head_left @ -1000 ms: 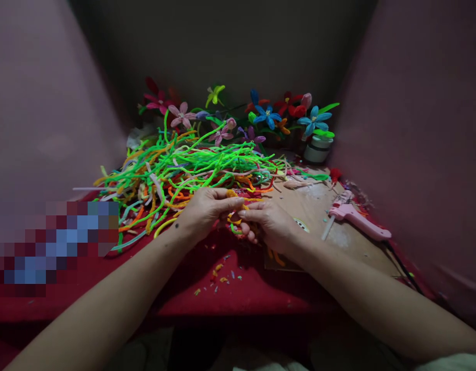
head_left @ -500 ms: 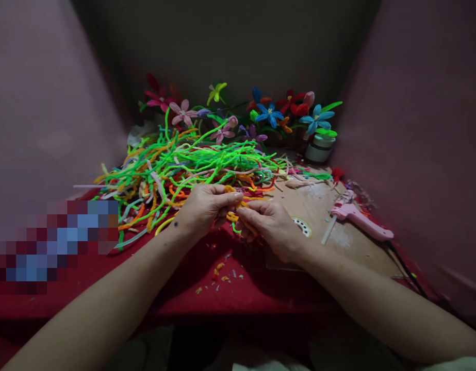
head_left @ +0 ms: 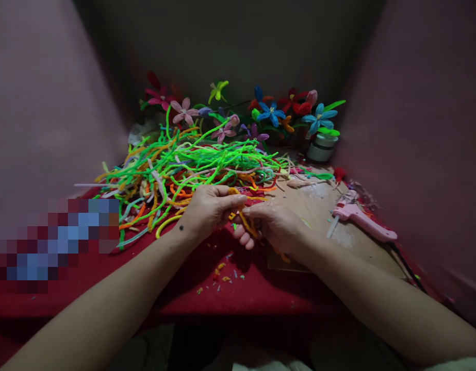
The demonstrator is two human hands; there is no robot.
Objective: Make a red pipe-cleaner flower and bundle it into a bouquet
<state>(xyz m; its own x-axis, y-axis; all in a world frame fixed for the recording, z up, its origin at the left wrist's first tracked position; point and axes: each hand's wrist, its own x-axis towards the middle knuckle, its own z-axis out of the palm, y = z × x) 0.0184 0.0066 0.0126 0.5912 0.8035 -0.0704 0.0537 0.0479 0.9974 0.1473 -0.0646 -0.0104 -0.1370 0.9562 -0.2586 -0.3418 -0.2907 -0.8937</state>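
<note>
An orange pipe cleaner (head_left: 249, 224) is bent between my two hands above the front of the table. My left hand (head_left: 210, 207) pinches it between thumb and forefinger, where a curled loop shows at the fingertips. Close beside it, my right hand (head_left: 278, 221) also grips the pipe cleaner, its thumb and forefinger near the left thumb and its other fingers curled below. A loose orange end hangs under the right palm. Just behind the hands spreads a tangled heap of pipe cleaners (head_left: 218, 157), mostly bright green, with orange, pink and white ones.
A pink glue gun (head_left: 363, 221) lies on a brown board (head_left: 315, 198) at the right. Pipe-cleaner flowers (head_left: 271, 113) line the back, beside a pale jar (head_left: 321, 148). Small orange scraps (head_left: 221, 267) dot the red cloth (head_left: 176, 288). Walls close in both sides.
My right hand has turned, so its curled lower fingers show more clearly and the orange end now hangs below the palm. The left hand keeps its pinch. The view has shifted slightly.
</note>
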